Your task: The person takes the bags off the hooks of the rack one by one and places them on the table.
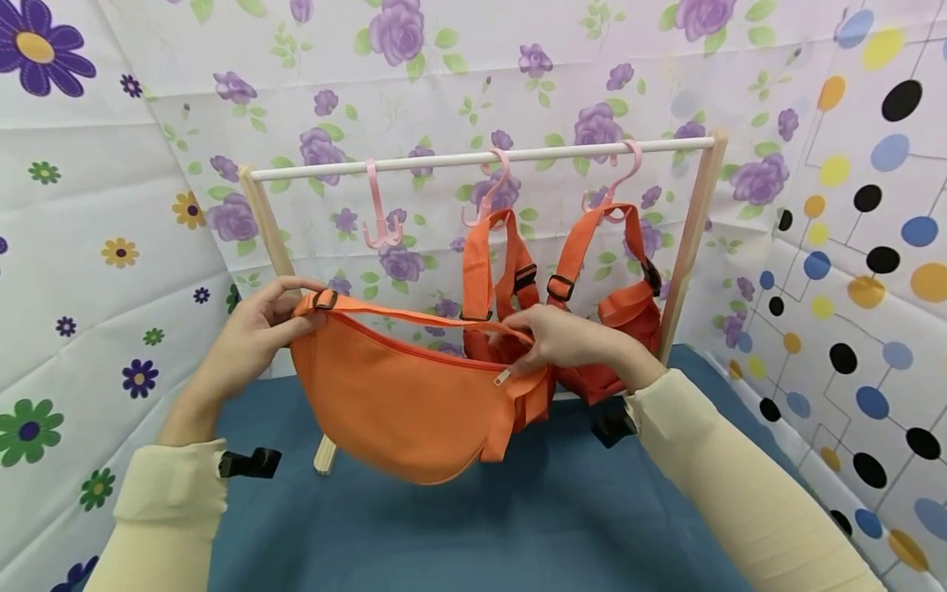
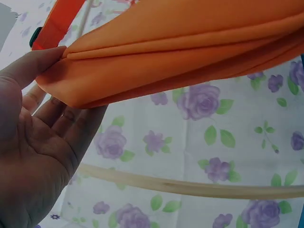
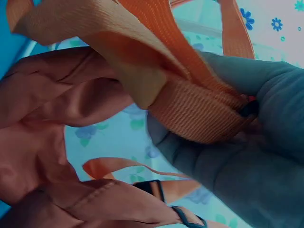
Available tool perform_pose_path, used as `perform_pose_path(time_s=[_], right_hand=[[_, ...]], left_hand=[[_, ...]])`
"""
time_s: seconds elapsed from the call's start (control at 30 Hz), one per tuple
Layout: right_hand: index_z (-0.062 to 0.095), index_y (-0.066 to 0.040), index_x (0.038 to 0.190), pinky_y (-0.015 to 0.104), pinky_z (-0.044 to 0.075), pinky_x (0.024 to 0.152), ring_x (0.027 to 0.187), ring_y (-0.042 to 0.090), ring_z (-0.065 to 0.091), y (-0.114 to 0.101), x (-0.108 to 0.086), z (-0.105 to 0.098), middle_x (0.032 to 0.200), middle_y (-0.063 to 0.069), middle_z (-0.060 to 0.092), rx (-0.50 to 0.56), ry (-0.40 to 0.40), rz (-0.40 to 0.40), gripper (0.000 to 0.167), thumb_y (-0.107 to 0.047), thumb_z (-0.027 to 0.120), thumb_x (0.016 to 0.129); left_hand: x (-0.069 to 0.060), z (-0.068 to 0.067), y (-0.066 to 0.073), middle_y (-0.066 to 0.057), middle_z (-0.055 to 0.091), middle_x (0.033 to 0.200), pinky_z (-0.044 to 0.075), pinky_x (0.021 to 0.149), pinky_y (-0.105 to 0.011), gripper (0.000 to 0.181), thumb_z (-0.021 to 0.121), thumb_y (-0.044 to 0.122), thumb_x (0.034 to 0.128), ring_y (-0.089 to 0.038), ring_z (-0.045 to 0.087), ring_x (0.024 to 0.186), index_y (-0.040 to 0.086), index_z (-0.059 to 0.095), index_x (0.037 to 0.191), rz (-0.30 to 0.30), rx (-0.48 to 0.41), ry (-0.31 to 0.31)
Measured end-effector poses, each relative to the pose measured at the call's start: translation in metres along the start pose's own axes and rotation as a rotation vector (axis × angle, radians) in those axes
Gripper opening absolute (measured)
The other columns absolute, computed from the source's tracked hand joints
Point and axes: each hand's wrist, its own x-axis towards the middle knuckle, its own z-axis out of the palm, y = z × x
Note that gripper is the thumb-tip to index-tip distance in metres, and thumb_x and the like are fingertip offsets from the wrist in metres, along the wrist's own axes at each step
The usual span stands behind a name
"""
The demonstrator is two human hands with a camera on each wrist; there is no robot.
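An orange crescent-shaped waist bag (image 1: 399,403) hangs between both hands in front of a rack, its zipper (image 1: 503,376) along the top edge. My left hand (image 1: 247,341) pinches the bag's left end by the black strap buckle (image 1: 324,300); in the left wrist view the thumb lies on top and the fingers beneath. At the right end my right hand (image 1: 565,335) grips the bag's webbing strap (image 3: 199,109), with folded webbing between thumb and fingers. Part of the strap stretches loosely above the zipper. The right hand partly covers the hanging bags behind it.
A white rod (image 1: 444,162) on wooden posts (image 1: 691,247) carries pink hooks, one (image 1: 382,222) at the left. Orange straps (image 1: 477,263) hang from the middle hook, and an orange bag (image 1: 629,321) from the right one. Blue cloth (image 1: 444,534) covers the surface below.
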Motion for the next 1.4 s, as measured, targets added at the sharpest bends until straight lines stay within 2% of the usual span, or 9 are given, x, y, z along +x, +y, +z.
perform_pose_path(time_s=[0.13, 0.23, 0.3, 0.43, 0.6, 0.8, 0.93, 1.1, 1.4], right_hand=[[0.076, -0.006, 0.121, 0.028, 0.049, 0.07, 0.074, 0.012, 0.059, 0.002, -0.003, 0.01, 0.099, 0.001, 0.075, -0.033, -0.09, 0.079, 0.03, -0.014, 0.081, 0.092], [0.079, -0.008, 0.107, 0.026, 0.046, 0.062, 0.062, 0.012, 0.053, 0.003, -0.005, 0.017, 0.086, -0.001, 0.074, -0.026, -0.109, 0.115, 0.017, -0.014, 0.081, 0.092], [0.078, -0.01, 0.096, 0.026, 0.044, 0.061, 0.063, 0.012, 0.05, 0.006, -0.006, 0.023, 0.082, -0.003, 0.068, -0.021, -0.096, 0.093, 0.006, -0.014, 0.081, 0.092], [0.063, -0.01, 0.083, 0.028, 0.04, 0.063, 0.065, 0.015, 0.045, 0.017, -0.007, 0.034, 0.076, 0.001, 0.051, 0.052, -0.008, 0.017, 0.019, -0.017, 0.077, 0.096], [0.067, -0.011, 0.104, 0.031, 0.043, 0.067, 0.073, 0.021, 0.053, 0.027, -0.011, 0.049, 0.085, 0.006, 0.059, 0.313, 0.152, 0.027, 0.01, -0.019, 0.07, 0.1], [0.067, -0.004, 0.118, 0.032, 0.054, 0.076, 0.09, 0.026, 0.063, 0.031, -0.011, 0.072, 0.106, 0.013, 0.067, 0.648, 0.385, 0.039, 0.023, -0.019, 0.071, 0.1], [0.063, -0.003, 0.125, 0.031, 0.057, 0.081, 0.095, 0.024, 0.067, 0.027, -0.01, 0.084, 0.109, 0.011, 0.07, 0.805, 0.516, 0.022, 0.029, -0.011, 0.071, 0.099], [0.058, 0.0, 0.129, 0.03, 0.058, 0.086, 0.097, 0.021, 0.068, 0.024, -0.01, 0.093, 0.105, 0.007, 0.073, 0.894, 0.591, -0.037, 0.034, -0.001, 0.07, 0.096], [0.053, -0.013, 0.144, 0.034, 0.06, 0.083, 0.1, 0.026, 0.072, 0.027, -0.012, 0.099, 0.12, 0.016, 0.072, 0.883, 0.566, -0.113, 0.054, 0.0, 0.072, 0.095]], left_hand=[[0.002, -0.001, 0.007, 0.005, 0.075, 0.112, 0.056, 0.079, -0.022, 0.035, 0.061, 0.002, 0.1046, -0.014, 0.068, 0.093, 0.009, 0.059, 0.139, 0.034, -0.049, -0.011], [0.002, -0.001, 0.01, 0.002, 0.075, 0.111, 0.056, 0.077, -0.023, 0.035, 0.06, 0.002, 0.105, -0.015, 0.068, 0.092, 0.007, 0.058, 0.139, 0.044, -0.065, -0.024], [0.0, -0.001, 0.01, 0.002, 0.074, 0.11, 0.056, 0.076, -0.023, 0.033, 0.06, 0.003, 0.1051, -0.014, 0.068, 0.092, 0.008, 0.059, 0.138, 0.034, -0.063, -0.007], [-0.007, -0.004, 0.006, 0.003, 0.074, 0.112, 0.057, 0.073, -0.022, 0.031, 0.062, 0.002, 0.1038, -0.012, 0.07, 0.091, 0.012, 0.061, 0.133, -0.003, -0.18, 0.07], [-0.014, -0.009, -0.004, -0.001, 0.075, 0.113, 0.06, 0.071, -0.024, 0.032, 0.06, -0.003, 0.1031, -0.012, 0.073, 0.09, 0.01, 0.059, 0.133, -0.002, -0.361, 0.13], [-0.018, -0.006, -0.016, 0.0, 0.076, 0.112, 0.061, 0.07, -0.027, 0.036, 0.059, -0.003, 0.1033, -0.012, 0.075, 0.089, 0.009, 0.054, 0.137, -0.01, -0.423, 0.181], [-0.021, -0.004, -0.023, -0.001, 0.077, 0.113, 0.061, 0.068, -0.027, 0.037, 0.058, -0.004, 0.1035, -0.012, 0.075, 0.088, 0.007, 0.051, 0.138, -0.01, -0.455, 0.206], [-0.027, -0.003, -0.031, -0.003, 0.077, 0.112, 0.061, 0.066, -0.029, 0.035, 0.055, -0.005, 0.1043, -0.014, 0.075, 0.087, 0.009, 0.052, 0.136, -0.003, -0.516, 0.21], [-0.034, 0.002, -0.044, -0.001, 0.076, 0.113, 0.061, 0.07, -0.027, 0.034, 0.056, -0.002, 0.105, -0.012, 0.075, 0.089, 0.012, 0.054, 0.136, -0.048, -0.535, 0.234]])
